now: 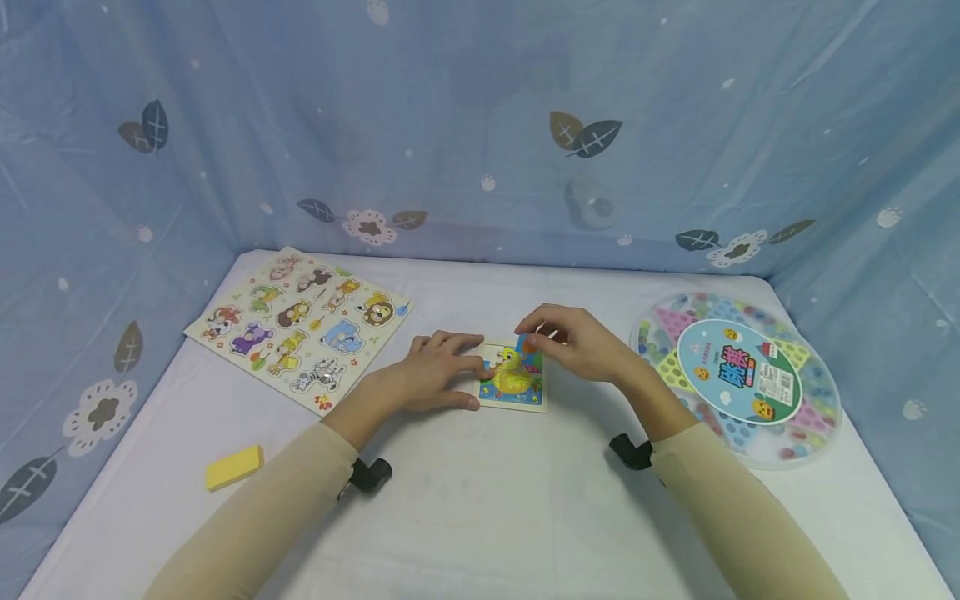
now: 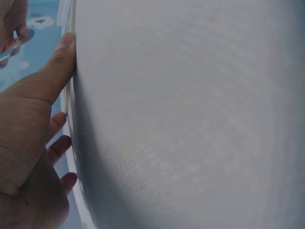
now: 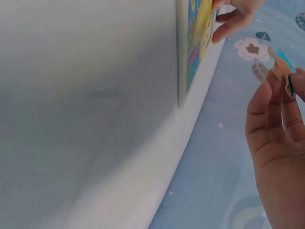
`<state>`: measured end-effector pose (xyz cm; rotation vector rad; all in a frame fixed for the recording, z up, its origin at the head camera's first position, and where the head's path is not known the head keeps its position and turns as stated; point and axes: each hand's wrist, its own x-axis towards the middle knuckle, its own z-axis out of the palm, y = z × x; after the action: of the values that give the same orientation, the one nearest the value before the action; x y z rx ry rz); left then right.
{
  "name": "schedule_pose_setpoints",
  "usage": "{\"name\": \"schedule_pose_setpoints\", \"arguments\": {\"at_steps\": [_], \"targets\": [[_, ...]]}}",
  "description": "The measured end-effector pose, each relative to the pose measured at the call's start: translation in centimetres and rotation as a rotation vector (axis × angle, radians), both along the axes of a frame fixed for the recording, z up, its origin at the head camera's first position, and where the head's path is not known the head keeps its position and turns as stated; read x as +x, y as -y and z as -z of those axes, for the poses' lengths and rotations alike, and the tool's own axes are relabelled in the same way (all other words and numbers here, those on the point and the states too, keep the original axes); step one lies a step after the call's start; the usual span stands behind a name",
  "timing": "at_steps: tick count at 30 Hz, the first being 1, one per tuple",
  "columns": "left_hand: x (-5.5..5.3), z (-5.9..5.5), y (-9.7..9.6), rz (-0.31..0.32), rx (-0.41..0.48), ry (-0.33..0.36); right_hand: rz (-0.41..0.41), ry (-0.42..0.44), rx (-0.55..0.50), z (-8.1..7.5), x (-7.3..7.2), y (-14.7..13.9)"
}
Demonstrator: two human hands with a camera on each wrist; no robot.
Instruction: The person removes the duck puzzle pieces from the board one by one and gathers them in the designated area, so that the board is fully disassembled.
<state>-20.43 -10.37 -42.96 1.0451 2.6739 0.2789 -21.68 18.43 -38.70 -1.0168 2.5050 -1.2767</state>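
A small jigsaw puzzle [image 1: 513,382] with a yellow duck-like picture lies flat on the white table. My left hand [image 1: 437,372] rests at its left side, fingers spread and mostly straight; in the left wrist view the thumb [image 2: 62,59] touches the board's edge. Just above the puzzle's upper right corner, my right hand [image 1: 573,343] pinches a blue and orange puzzle piece [image 1: 527,343]. The right wrist view shows that same piece [image 3: 282,67] held between thumb and fingertips, apart from the board [image 3: 183,57].
A larger animal puzzle board [image 1: 300,329] lies at the back left. Nearer on the left is a yellow block [image 1: 234,467]. A round clear case [image 1: 738,379] of coloured marbles sits at the right. Blue patterned cloth [image 1: 480,125] hangs behind the table [image 1: 480,517].
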Motion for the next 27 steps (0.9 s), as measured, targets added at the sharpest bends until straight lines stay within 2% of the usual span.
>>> {"name": "schedule_pose_setpoints", "arguments": {"at_steps": [17,21,27], "targets": [[0.3,-0.2,-0.2,-0.017,0.006,0.052,0.024,0.061,-0.036,0.4,0.7,-2.7],[0.5,-0.3,-0.2,-0.022,-0.009,0.060,0.019,0.059,-0.034,0.7,0.6,-3.2],[0.6,-0.6,0.1,-0.031,0.021,0.060,0.048,0.075,-0.006,1.1,0.3,-4.0]]}}
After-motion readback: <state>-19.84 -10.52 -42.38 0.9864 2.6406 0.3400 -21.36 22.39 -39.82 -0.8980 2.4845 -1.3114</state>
